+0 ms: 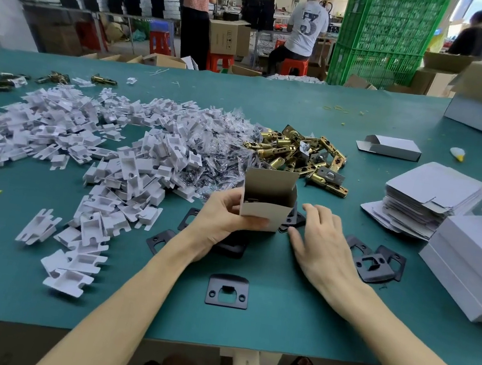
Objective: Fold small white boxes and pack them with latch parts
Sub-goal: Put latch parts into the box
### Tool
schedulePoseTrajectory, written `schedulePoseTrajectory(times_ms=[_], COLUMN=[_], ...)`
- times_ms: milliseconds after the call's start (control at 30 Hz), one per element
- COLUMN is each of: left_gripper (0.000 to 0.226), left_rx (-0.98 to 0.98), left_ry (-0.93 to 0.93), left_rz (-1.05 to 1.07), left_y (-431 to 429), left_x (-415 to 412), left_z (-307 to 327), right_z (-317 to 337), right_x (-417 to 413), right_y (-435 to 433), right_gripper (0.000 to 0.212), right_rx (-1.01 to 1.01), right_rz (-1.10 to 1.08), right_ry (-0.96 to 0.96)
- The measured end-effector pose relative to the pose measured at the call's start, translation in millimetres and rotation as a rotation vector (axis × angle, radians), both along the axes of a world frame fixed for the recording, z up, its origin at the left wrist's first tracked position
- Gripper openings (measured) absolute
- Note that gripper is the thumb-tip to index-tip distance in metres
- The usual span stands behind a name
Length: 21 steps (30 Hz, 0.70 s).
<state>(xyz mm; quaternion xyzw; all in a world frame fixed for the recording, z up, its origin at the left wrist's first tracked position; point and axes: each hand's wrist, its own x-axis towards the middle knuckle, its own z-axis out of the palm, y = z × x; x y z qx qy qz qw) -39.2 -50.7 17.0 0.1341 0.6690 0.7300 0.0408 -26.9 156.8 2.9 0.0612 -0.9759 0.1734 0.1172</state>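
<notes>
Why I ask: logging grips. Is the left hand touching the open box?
Touching. Head view shows the left hand gripping the open box, thumb across its front.

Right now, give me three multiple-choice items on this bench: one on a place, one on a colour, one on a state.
1. Where on the table is the pile of brass latches?
A) at the near edge
B) just beyond the held box
C) in the person's lap

2. What colour is the strike plate nearest the near edge?
A) white
B) red
C) black

3. How is the box in the left hand?
A) upright, top open
B) flat, unfolded
C) closed, lying down

Answers:
1 B, the gold pile lies right behind the box.
2 C, it shows dark against the green table.
3 A, its top flap stands up and the inside shows.
</notes>
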Motion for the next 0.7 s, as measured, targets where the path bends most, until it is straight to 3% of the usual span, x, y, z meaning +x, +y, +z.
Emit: schedulePoseTrajectory(times_ms=[300,700], left_gripper=[0.038,0.039], left_rx=[0.014,0.001], left_ry=[0.001,-0.015], left_rz=[-0.012,-0.103], left_y=[1.5,-0.2], left_x=[2.7,4.6], left_z=[4.6,4.7], right_z=[-3.4,-2.7], right_x=[1.1,2.1], right_y=[4.7,2.8], right_gripper=[0.051,0.025], right_rx=[-0.038,-0.212], right_rz=[0.151,0.075], right_ry=[0.051,0.03])
